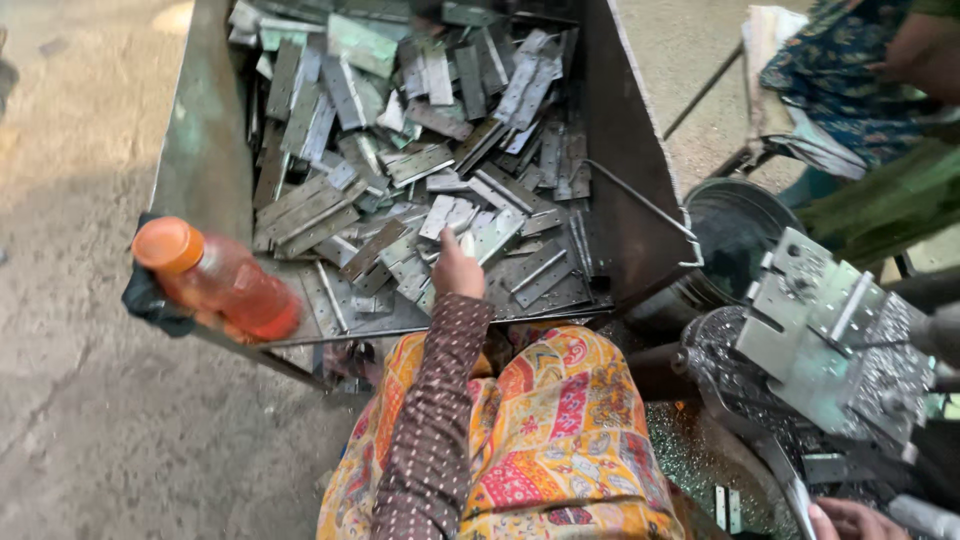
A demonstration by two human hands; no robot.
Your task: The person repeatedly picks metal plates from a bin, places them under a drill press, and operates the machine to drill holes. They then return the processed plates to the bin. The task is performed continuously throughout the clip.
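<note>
I see a big rusty sheet-metal bin (205, 150) with sloped walls, heaped with flat grey steel hinge plates (400, 170), rectangular, dull and scratched, some with punched holes. My left hand (458, 268), in a brown dotted sleeve, reaches into the near end of the bin, fingers curled down onto 1 pale hinge plate (470, 240) on top of the pile; whether it actually grips it I cannot tell. My right hand (850, 520) shows only partly at the bottom right edge beside a grey metal press fixture (830, 330) littered with shiny swarf; its closure I cannot tell. A clear plastic bottle of orange drink (215, 282) with an orange cap lies on the bin's near left rim. A yellow-red patterned cloth (540, 430) covers my lap.
</note>
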